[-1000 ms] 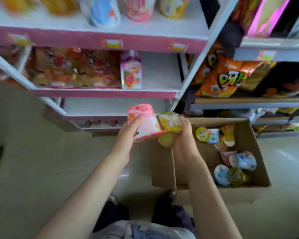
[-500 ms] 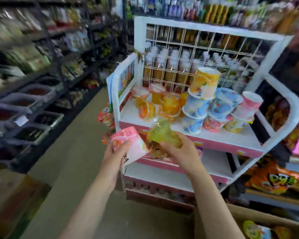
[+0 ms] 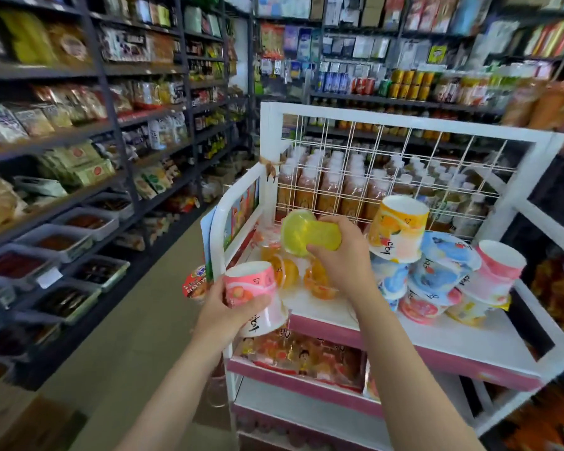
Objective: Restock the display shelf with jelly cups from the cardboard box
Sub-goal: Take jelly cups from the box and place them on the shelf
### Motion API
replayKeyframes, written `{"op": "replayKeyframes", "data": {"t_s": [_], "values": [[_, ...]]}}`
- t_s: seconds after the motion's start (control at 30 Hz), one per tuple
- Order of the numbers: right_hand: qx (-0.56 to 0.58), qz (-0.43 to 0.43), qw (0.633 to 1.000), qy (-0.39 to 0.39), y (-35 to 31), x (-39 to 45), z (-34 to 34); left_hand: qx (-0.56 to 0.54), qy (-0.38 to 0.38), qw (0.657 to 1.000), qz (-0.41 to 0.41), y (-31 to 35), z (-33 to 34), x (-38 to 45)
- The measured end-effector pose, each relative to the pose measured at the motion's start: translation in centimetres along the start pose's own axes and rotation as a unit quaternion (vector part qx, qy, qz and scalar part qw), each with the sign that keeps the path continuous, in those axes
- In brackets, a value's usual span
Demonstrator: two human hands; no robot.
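Two jelly cups held — yellow cup (image 3: pixel 310 234) over display shelf (image 3: pixel 404 333).

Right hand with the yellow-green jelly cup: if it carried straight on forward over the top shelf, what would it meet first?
Probably the white wire grid at the back of the display shelf. The right hand holds the yellow-green jelly cup above the orange jelly cups, so it likely clears them; depth is uncertain.

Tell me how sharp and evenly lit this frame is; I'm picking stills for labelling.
Head view: the centre is fairly sharp, with the yellow jelly cup in the right hand and the pink jelly cup in the left hand readable; the side aisle shelves smear; wide-angle bending curves the display shelf; lighting is soft, without harsh glare.
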State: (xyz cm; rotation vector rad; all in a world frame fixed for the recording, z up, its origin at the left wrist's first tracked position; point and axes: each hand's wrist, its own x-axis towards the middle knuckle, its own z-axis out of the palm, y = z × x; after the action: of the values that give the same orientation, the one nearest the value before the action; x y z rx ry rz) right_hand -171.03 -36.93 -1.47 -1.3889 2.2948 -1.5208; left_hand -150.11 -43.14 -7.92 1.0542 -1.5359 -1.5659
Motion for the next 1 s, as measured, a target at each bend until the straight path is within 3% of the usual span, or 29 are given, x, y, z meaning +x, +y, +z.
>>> {"op": "replayKeyframes", "data": {"t_s": [0.37,0.67,1.0], "values": [[-0.045,0.029,0.989,-0.139,5.2,9.1,4.0,0.020,0.060,0.998,0.005,-1.7,4.6,8.7],[-0.120,0.104,0.979,-0.128,5.4,11.6,4.5,0.031,0.069,0.997,0.022,-2.5,5.5,12.6],[-0.164,0.161,0.972,-0.049,4.2,14.0,6.9,0.057,0.036,0.997,0.027,-2.8,5.0,14.4]]}}
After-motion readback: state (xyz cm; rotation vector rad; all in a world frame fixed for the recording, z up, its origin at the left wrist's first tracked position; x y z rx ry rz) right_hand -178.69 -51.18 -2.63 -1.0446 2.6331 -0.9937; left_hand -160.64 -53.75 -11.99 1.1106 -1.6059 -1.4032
